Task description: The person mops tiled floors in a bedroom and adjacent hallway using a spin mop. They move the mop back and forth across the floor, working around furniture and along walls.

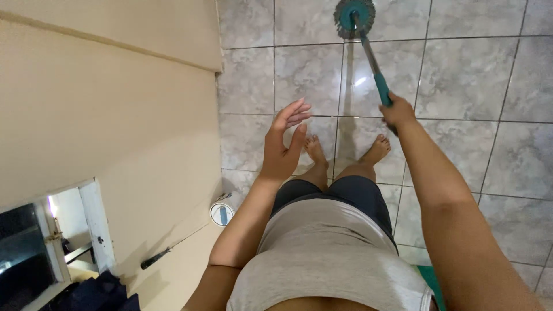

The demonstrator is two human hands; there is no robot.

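We see the right hand (396, 111) closed around the teal grip of a mop handle (371, 60), which slants away to a round teal mop head (353, 17) lying on the grey tiled floor (466, 75) ahead of two bare feet. The left hand (283, 144) holds nothing; its fingers are spread wide in the air near the cream wall (103, 103). A small round white object (222, 212) lies at the foot of this wall
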